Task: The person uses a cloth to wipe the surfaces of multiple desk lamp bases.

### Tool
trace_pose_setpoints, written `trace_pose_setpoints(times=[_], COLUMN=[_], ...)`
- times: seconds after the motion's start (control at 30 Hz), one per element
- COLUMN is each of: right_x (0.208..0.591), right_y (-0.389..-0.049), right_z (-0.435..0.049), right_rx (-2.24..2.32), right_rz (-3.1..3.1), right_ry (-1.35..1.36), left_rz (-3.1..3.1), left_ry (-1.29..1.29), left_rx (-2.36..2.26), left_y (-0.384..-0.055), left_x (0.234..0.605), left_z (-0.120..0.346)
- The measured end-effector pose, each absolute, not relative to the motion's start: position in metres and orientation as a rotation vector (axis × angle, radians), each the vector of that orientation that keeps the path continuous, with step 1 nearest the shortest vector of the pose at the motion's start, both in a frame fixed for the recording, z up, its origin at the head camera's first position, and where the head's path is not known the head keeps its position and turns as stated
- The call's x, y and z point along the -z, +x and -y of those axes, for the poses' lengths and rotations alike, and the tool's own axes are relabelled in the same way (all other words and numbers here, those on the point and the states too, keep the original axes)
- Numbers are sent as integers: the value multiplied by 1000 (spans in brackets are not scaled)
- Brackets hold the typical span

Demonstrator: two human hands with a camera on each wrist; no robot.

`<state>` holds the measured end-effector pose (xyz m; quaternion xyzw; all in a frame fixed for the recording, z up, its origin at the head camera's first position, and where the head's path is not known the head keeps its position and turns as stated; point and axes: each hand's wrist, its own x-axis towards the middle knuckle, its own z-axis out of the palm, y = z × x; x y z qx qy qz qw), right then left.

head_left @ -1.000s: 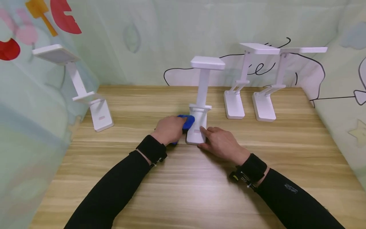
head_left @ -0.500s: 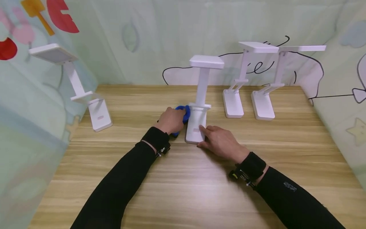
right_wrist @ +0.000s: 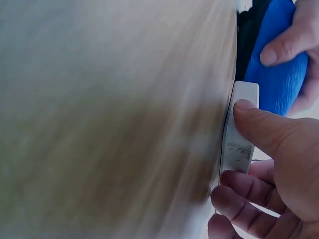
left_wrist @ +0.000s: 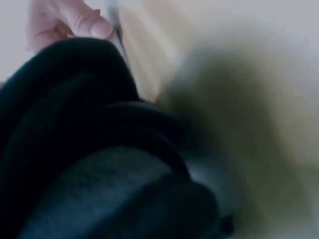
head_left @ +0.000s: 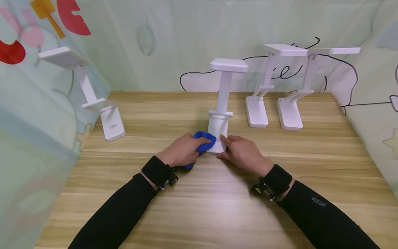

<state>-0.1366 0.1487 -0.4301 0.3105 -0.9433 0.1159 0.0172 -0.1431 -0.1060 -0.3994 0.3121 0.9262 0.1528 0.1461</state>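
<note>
A white desk lamp [head_left: 223, 93] stands upright near the middle of the table. My left hand [head_left: 181, 148] pinches a blue cloth [head_left: 205, 140] against the left side of the lamp's base, near its front end. My right hand [head_left: 245, 154] grips that base from the right, thumb at its front edge and fingers along the side. In the right wrist view, dark smudges show on the end face of the lamp base [right_wrist: 239, 152], and the cloth lies just beyond it. The left wrist view is mostly filled by the dark side of the cloth [left_wrist: 65, 119], which hides my left fingers.
Two more white lamps, a nearer one [head_left: 257, 112] and one at far right [head_left: 290, 114], stand behind to the right. Another white lamp [head_left: 113, 122] stands at the left by the printed backdrop [head_left: 124, 45]. The wooden table [head_left: 199, 211] meets the backdrop at back and sides.
My left hand with the cloth first slides away along the lamp base, then comes back toward its front end. My right hand keeps its hold, and the lamps stay put.
</note>
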Motion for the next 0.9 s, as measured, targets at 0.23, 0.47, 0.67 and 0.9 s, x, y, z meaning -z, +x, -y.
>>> trace_pose_setpoints(times=[0.23,0.47,0.67,0.9], right_x=[428,429,429,429], right_y=[-138,-139,-140,-140], right_z=[-153,-154,-158,-158], right_rx=[-357,-372,-384,-379], right_rz=[2965,2941,2922,2913], right_ry=[945,971,992,1014], left_rz=[-2645,-2668,-2774,-2865], left_ry=[999,1092,1138,960], left_rx=[-367,-30,183,59], left_y=[-124,-107,-95,-92], left_x=[395,385,386,391], left_z=[112,99,76,74])
